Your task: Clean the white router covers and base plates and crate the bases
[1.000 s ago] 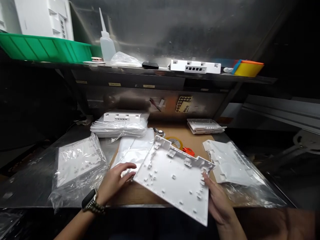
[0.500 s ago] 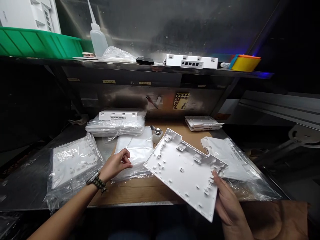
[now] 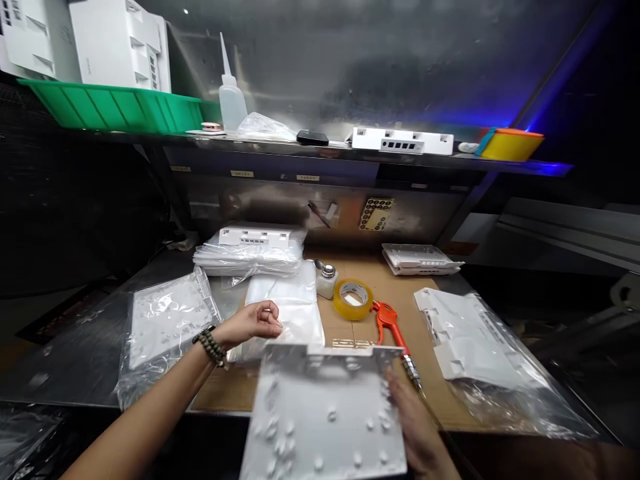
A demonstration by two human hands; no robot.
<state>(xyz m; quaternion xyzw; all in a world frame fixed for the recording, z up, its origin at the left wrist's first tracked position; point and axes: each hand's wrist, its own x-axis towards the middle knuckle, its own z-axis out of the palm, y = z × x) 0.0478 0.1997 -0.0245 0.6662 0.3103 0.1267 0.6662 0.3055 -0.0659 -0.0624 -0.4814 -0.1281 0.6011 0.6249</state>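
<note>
My right hand (image 3: 417, 433) grips the right edge of a white plastic housing panel (image 3: 325, 420), held low and close to me, blurred by motion, its studded inner face up. My left hand (image 3: 253, 321) hovers over a stack of clear plastic bags (image 3: 295, 310) on the bench, fingers curled in a pinch at the top bag's edge. Whether it has hold of the film is not clear.
A bagged panel (image 3: 167, 320) lies at the left and another bagged part (image 3: 470, 340) at the right. A tape roll (image 3: 353, 299), an orange air gun (image 3: 393, 330) and a small dispenser bottle (image 3: 327, 280) sit mid-bench. Bagged housings (image 3: 253, 250) are stacked behind. The shelf carries a green bin (image 3: 115, 107).
The white panel has swung from over the bench down toward me, uncovering the tape roll and air gun. My left hand shifted slightly right onto the bag stack.
</note>
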